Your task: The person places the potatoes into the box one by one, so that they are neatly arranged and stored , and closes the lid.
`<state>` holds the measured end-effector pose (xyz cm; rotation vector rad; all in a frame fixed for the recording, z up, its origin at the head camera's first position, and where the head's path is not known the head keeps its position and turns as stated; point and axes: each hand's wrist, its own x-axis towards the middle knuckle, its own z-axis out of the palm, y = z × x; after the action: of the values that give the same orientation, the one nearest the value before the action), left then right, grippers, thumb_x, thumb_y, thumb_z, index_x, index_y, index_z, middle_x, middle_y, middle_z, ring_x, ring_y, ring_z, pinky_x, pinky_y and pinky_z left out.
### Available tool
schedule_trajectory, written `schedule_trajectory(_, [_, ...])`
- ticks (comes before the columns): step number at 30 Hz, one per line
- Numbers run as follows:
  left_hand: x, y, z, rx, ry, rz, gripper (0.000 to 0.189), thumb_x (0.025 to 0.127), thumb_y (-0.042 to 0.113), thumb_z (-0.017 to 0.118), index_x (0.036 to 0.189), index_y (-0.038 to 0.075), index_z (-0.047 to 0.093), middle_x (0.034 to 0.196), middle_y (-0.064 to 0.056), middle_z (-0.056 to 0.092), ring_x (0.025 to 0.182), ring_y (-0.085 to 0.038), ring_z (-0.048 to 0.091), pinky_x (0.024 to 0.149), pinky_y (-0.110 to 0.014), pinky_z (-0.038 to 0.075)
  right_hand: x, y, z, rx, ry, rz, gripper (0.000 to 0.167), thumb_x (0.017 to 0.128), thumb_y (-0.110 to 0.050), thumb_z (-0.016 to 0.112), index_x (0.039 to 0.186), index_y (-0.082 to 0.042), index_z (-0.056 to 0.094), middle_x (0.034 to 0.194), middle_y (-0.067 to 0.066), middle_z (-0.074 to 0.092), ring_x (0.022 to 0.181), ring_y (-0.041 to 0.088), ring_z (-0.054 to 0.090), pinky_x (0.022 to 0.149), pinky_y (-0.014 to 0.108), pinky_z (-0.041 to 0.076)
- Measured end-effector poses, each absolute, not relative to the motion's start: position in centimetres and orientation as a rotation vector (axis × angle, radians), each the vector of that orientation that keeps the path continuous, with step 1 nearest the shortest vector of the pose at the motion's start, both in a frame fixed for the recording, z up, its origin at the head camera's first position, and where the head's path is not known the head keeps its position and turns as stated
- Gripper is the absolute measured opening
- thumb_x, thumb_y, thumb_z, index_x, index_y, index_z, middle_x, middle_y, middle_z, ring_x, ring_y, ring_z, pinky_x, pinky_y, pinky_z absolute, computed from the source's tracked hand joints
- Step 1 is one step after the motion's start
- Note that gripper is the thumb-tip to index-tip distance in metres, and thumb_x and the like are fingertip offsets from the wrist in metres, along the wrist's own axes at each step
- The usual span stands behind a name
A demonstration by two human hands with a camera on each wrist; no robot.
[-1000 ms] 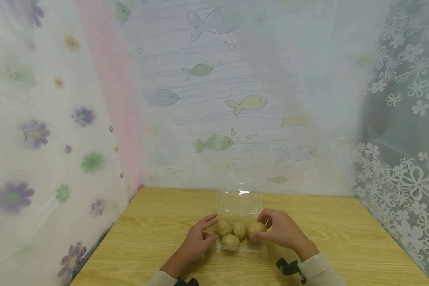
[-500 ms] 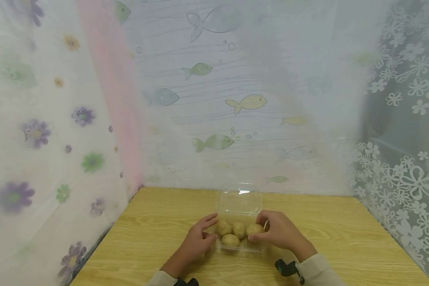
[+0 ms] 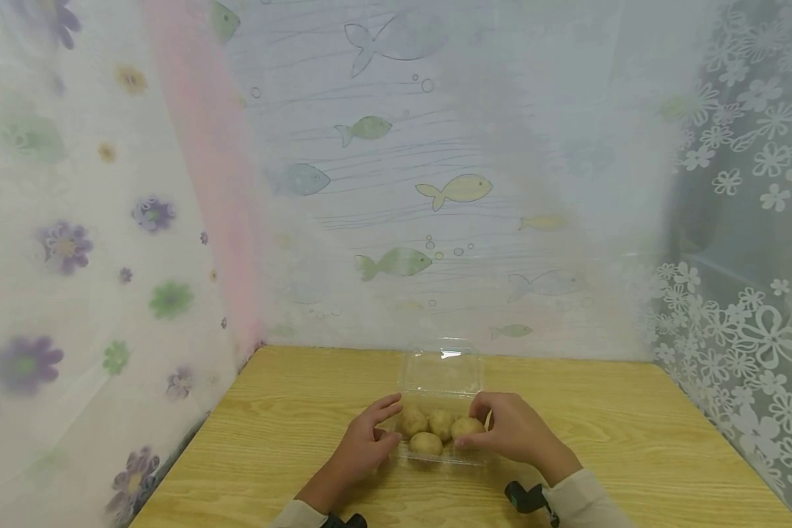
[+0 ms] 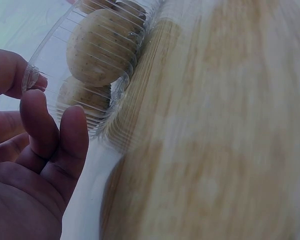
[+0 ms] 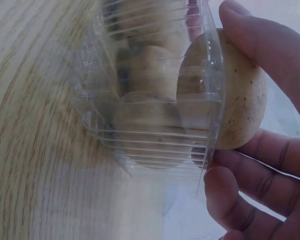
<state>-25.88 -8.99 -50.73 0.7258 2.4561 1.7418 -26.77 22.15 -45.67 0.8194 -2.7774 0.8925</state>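
A clear plastic clamshell box (image 3: 444, 461) stands with its lid (image 3: 438, 374) raised at the back. Several potatoes lie in its base, among them a front one (image 3: 425, 444) and one against the ribbed wall (image 4: 101, 47). At the box's left end, my left hand (image 3: 368, 440) pinches the rim, thumb and fingers on either side. My right hand (image 3: 513, 433) grips another potato (image 5: 242, 95) at the right end. In the right wrist view this potato sits partly above the rim, over a lower potato (image 5: 150, 127) seen through the wall.
The box rests on a wood-grain table (image 3: 290, 411). A curtain (image 3: 396, 220) printed with fish hangs along the table's back edge, and flowered sheets (image 3: 66, 308) close off the sides. Dark wrist-camera mounts (image 3: 526, 497) sit at both cuffs.
My right hand has moved slightly left and down with its potato, bringing it closer to the other potatoes. My left hand and the box have stayed in place.
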Motion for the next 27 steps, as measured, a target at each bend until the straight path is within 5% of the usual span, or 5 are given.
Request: schedule_trajectory(27, [-25.75,-9.15,-50.67,0.717,2.439,1.759,0.055,0.102,0.006,0.06,0.155,0.004,0.045,0.168,-0.006,0.034,0.056,-0.007,0.054,0.055,-0.031,0.056,-26.39,21.38,-45.93,0.849,-2.806,0.816,0.047,0.073,-0.07,0.081,0.082,-0.027,0.064,0.077,-0.017,0.061,0.065,0.002,0.051,0.057,0.024,0.045])
